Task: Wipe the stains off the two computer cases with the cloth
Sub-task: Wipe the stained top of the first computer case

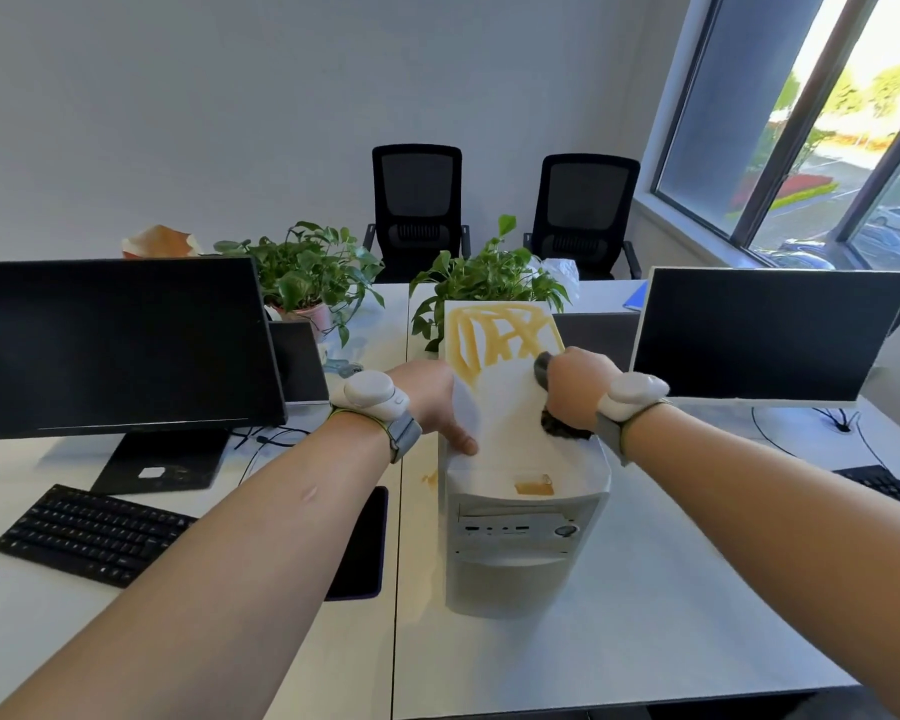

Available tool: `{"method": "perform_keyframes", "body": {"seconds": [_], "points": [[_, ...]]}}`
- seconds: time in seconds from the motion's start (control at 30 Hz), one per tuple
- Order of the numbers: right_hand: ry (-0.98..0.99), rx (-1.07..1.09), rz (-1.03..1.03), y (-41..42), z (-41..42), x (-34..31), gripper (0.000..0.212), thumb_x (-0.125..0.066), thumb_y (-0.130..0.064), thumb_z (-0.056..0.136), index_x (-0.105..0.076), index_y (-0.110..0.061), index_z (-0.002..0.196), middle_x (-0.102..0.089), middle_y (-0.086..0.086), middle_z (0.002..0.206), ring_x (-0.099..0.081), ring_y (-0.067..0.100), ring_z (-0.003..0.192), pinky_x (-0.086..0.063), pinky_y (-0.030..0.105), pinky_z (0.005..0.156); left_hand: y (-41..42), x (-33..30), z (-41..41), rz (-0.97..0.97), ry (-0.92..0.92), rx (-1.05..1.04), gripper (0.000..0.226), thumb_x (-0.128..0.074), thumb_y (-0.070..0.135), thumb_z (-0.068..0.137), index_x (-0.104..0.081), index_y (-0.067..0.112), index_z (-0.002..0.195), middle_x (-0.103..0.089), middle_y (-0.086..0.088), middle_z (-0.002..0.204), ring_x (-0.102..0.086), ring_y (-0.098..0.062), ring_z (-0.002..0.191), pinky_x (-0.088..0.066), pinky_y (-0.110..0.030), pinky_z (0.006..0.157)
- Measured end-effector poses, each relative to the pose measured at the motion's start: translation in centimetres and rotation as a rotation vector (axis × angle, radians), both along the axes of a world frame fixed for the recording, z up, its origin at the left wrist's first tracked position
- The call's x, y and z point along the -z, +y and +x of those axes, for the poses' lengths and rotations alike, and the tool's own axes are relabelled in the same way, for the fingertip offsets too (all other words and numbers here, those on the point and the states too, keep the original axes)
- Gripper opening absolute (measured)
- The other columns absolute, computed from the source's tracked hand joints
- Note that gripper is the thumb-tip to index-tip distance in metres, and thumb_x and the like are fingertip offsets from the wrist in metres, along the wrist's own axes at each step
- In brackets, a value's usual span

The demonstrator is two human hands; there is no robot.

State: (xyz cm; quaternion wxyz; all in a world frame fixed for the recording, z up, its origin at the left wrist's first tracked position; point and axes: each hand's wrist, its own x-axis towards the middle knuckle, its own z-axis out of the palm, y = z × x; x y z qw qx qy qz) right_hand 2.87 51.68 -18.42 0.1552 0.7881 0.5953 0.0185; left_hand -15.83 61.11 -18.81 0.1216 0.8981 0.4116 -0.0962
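The right hand [575, 387] is clenched around a dark cloth [562, 426], pressing it onto the top of the white computer case [520, 517] near its right edge. The left hand [432, 402] rests against the case's top left edge, thumb laid flat on the top panel, fingers hidden down the side. Yellow-brown stains [500, 340] cover the far half of the top, with a small patch near the front. The case stands upright on the white counter [645, 615]. Two potted plants [484, 283] crowd behind it. A dark monitor [765, 332] stands to its right, another monitor [120, 345] and a black keyboard [89, 535] to its left.
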Motion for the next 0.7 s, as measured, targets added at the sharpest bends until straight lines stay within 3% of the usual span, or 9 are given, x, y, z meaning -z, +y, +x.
{"method": "perform_keyframes", "body": {"seconds": [0.07,0.13,0.2,0.3,0.37,0.47,0.6,0.7], "points": [[0.035,-0.014,0.028,1.7,-1.2,0.5,0.023,-0.048,-0.02,0.091,-0.059,-0.014,0.11,-0.049,-0.003,0.091,-0.059,0.022,0.091,-0.046,0.032,0.072,-0.3,-0.3,0.1,0.004,0.012,-0.005,0.091,-0.091,0.07,0.053,-0.061,0.008,0.113,-0.069,-0.008,0.102,-0.066,-0.028,0.093,-0.057,-0.038,0.081],[0.095,-0.088,0.024,2.6,-3.1,1.5,0.032,-0.053,-0.029,0.087,-0.059,-0.016,0.116,-0.048,0.001,0.096,-0.058,0.027,0.103,-0.049,0.036,0.077,-0.6,-0.7,-0.1,0.019,0.024,0.004,0.091,-0.09,0.069,0.057,-0.059,0.008,0.117,-0.068,-0.007,0.1,-0.065,-0.026,0.089,-0.054,-0.035,0.074],[0.103,-0.152,-0.001,2.2,-5.2,1.6,0.03,-0.05,-0.027,0.096,-0.062,-0.01,0.117,-0.051,0.007,0.106,-0.056,0.027,0.106,-0.05,0.037,0.085,-1.2,-1.1,-0.4,0.03,0.025,0.03,0.095,-0.087,0.065,0.067,-0.05,0.003,0.13,-0.067,-0.009,0.107,-0.062,-0.025,0.091,-0.048,-0.033,0.07],[0.188,-0.169,0.021,0.6,-5.9,1.0,0.028,-0.043,-0.021,0.103,-0.066,-0.008,0.113,-0.055,0.007,0.111,-0.058,0.027,0.102,-0.05,0.034,0.087,-1.7,-1.3,-0.7,0.051,0.017,0.025,0.127,-0.085,0.066,0.07,-0.017,-0.004,0.151,-0.062,-0.016,0.122,-0.062,-0.03,0.099,-0.046,-0.036,0.071],[0.295,-0.161,0.023,-0.5,-5.3,0.2,0.026,-0.049,-0.018,0.096,-0.073,-0.008,0.099,-0.064,0.007,0.097,-0.063,0.03,0.093,-0.055,0.037,0.081,-1.5,-1.0,-0.9,0.065,0.01,-0.047,0.14,-0.086,0.071,0.063,-0.01,-0.004,0.153,-0.052,-0.021,0.133,-0.06,-0.035,0.111,-0.046,-0.039,0.076],[0.39,-0.067,0.112,0.3,-4.6,-1.2,0.027,-0.053,-0.02,0.09,-0.072,-0.004,0.079,-0.062,0.01,0.072,-0.059,0.031,0.069,-0.051,0.034,0.062,-1.4,-0.9,-0.8,0.052,0.03,-0.12,0.142,-0.086,0.074,0.059,-0.013,-0.006,0.151,-0.041,-0.023,0.142,-0.052,-0.037,0.126,-0.045,-0.042,0.087],[0.327,-0.057,0.283,4.1,-6.1,-2.3,0.013,-0.049,-0.016,0.088,-0.062,-0.019,0.089,-0.056,0.004,0.086,-0.057,0.032,0.08,-0.044,0.032,0.064,-1.7,-1.4,-0.5,0.064,0.079,-0.11,0.12,-0.076,0.077,0.07,-0.031,-0.006,0.144,-0.042,-0.017,0.127,-0.049,-0.031,0.115,-0.042,-0.037,0.086],[0.336,-0.122,0.119,5.8,-7.5,-0.1,0.031,-0.056,-0.018,0.088,-0.06,-0.035,0.113,-0.043,0.0,0.103,-0.053,0.027,0.079,-0.051,0.038,0.074,-0.7,-0.8,-0.4,-0.016,0.038,-0.089,0.113,-0.077,0.073,0.073,-0.036,-0.001,0.148,-0.04,-0.017,0.126,-0.042,-0.028,0.112,-0.041,-0.035,0.088]]}}
